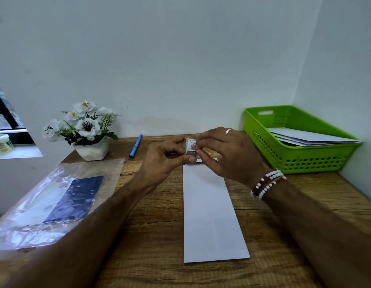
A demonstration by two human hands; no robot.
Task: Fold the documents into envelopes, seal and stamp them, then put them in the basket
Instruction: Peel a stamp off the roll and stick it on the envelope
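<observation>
A long white envelope point(211, 213) lies lengthwise on the wooden desk point(155, 235), in the middle. Above its far end both hands meet. My left hand point(163, 159) pinches a small roll of stamps point(190, 148) between thumb and fingers. My right hand point(226, 150), with a ring and bead bracelets at the wrist, pinches the roll's free edge with thumb and forefinger. A green plastic basket point(294, 163) stands at the back right corner and holds several white envelopes point(311, 139).
A clear plastic sleeve with a dark blue sheet point(55, 200) lies at the left. A blue pen point(136, 146) and a white pot of artificial flowers point(87, 132) stand near the wall. A small jar point(1, 143) sits on the window sill at far left.
</observation>
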